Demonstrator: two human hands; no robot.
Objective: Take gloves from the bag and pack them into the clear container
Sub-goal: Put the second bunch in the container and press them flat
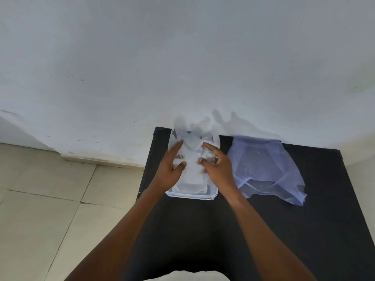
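Note:
A clear rectangular container (211, 194) stands on the black table near its far left corner. Thin translucent plastic gloves (192, 153) lie in it, and their far ends stick up against the wall. My left hand (172, 165) rests flat on the left side of the gloves with fingers spread. My right hand (218, 165) presses on their right side, fingers bent and apart. To the right of the container lies a crumpled pale blue plastic bag (267, 169), flat on the table and apart from both hands.
The black table (203, 230) butts against a white wall (182, 67) at the far edge. Its left edge drops to a tiled floor (50, 199). The near part of the table holds only my forearms.

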